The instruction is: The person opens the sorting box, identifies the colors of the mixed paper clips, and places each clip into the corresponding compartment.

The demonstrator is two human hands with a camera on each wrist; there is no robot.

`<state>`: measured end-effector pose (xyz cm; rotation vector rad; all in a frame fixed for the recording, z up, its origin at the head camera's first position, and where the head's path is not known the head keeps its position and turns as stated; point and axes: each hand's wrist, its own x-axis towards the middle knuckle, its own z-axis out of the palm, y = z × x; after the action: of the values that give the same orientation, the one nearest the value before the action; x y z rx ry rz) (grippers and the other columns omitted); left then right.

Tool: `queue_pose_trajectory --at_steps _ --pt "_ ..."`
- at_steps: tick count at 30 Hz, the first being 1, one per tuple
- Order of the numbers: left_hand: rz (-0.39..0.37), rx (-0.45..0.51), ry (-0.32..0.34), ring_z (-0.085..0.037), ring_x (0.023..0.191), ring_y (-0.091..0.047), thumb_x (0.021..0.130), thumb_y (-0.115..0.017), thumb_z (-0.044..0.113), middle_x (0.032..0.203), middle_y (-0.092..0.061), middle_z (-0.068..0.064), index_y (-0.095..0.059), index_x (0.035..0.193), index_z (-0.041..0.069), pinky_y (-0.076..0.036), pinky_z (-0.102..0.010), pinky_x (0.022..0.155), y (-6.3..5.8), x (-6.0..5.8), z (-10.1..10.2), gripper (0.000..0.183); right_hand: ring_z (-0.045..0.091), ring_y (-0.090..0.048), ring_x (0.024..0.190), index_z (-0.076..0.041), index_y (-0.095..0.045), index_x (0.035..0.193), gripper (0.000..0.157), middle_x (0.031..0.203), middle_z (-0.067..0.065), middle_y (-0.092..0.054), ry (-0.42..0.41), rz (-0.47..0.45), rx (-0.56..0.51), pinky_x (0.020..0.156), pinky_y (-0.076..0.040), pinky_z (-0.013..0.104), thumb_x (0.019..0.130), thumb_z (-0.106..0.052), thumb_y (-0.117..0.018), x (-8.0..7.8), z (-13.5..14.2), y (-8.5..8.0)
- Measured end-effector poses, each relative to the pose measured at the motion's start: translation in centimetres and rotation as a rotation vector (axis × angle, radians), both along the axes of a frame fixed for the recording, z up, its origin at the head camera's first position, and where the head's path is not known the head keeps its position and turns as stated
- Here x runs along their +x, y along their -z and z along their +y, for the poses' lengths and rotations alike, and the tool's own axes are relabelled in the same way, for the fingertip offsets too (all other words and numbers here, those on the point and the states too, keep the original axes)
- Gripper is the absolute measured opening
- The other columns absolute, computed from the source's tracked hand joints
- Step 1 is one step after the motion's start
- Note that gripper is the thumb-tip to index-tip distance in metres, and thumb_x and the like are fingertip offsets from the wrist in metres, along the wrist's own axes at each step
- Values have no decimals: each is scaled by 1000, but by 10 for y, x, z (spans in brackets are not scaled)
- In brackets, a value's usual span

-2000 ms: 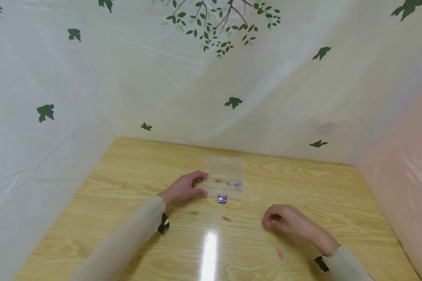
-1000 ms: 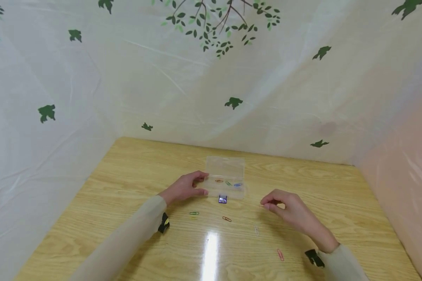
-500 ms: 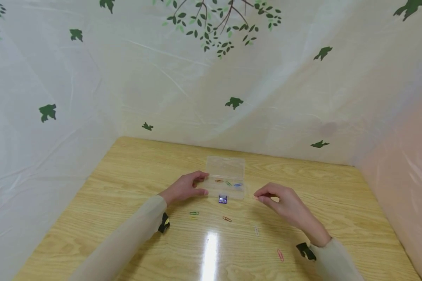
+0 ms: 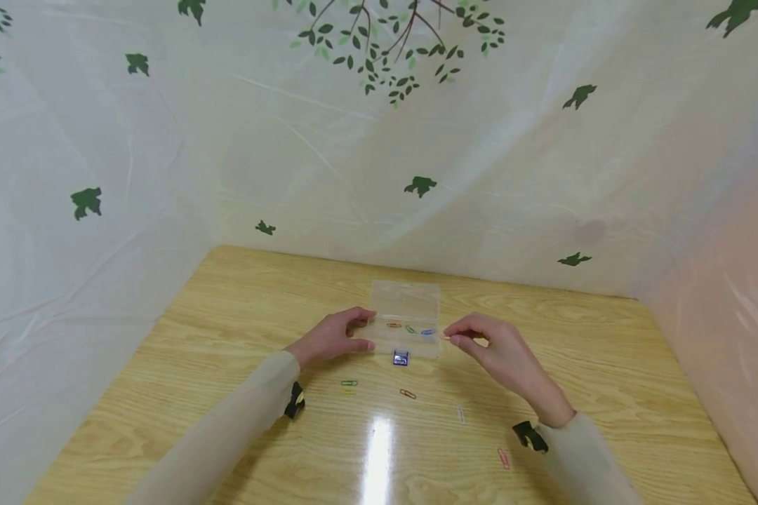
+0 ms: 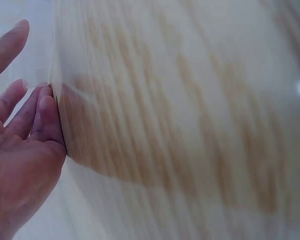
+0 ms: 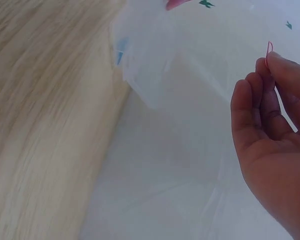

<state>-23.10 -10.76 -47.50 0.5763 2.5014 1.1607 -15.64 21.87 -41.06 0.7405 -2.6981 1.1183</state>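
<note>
A clear plastic box (image 4: 410,347) lies with its lid (image 4: 406,300) raised at the back of the table. Inside sit an orange paper clip (image 4: 394,325), a green paper clip (image 4: 410,329) and a blue paper clip (image 4: 428,332). My left hand (image 4: 331,339) holds the box's left end, thumb toward the front and fingers toward the back; those fingers (image 5: 22,112) rest low beside its wall. Between thumb and fingertips, my right hand (image 4: 495,348) pinches a reddish paper clip (image 6: 269,47) just off the box's right edge.
A purple latch (image 4: 401,358) is at the box's front. On the table lie a green paper clip (image 4: 349,383), a yellow paper clip (image 4: 349,393), a red paper clip (image 4: 407,394), a white paper clip (image 4: 460,414) and a pink paper clip (image 4: 503,459). A patterned sheet (image 4: 290,161) encloses the table.
My right hand has lifted from beside the white clip and moved up and left to the box's right edge, carrying the reddish paper clip. My left hand and the box stay put.
</note>
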Motion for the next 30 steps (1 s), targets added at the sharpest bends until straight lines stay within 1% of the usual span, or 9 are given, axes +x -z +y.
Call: queue_pose_trajectory --at_steps 4,13,20,24,30 --pt "0 0 1 -25 135 -52 94 -80 30 147 -57 -5 -54 150 16 -41 -45 115 1 0 0 64 12 -69 97 -14 -77 109 15 105 -8 -73 17 0 -18 86 -59 37 98 -7 -72 -5 -7 -3" --pt "2 -8 4 -25 135 -52 94 -80 29 146 -58 -5 -53 150 15 -41 -44 115 1 -1 0 64 12 -70 96 -11 -77 109 12 105 -7 -74 -3 11 -67 87 -59 37 98 -11 -72 -15 -24 -10" --pt "5 -7 2 -24 134 -53 94 -79 29 146 -58 -4 -54 150 15 -42 -44 114 1 -1 0 63 12 -70 96 -13 -78 107 11 104 -6 -75 -5 -9 -88 88 -59 37 98 -10 -72 -24 -39 -15" --pt "2 -4 2 -25 134 -53 94 -80 29 145 -58 -5 -54 149 15 -41 -45 115 1 -1 0 63 12 -70 96 -12 -78 108 11 104 -5 -75 -13 -20 -89 88 -59 36 99 -12 -72 -30 -48 -15" --pt "-3 2 5 -25 134 -53 94 -80 29 146 -58 -5 -54 149 15 -41 -45 115 0 -1 0 63 14 -70 96 -13 -78 107 11 106 -3 -75 -29 0 -81 87 -59 38 99 -13 -72 -40 -60 -12"
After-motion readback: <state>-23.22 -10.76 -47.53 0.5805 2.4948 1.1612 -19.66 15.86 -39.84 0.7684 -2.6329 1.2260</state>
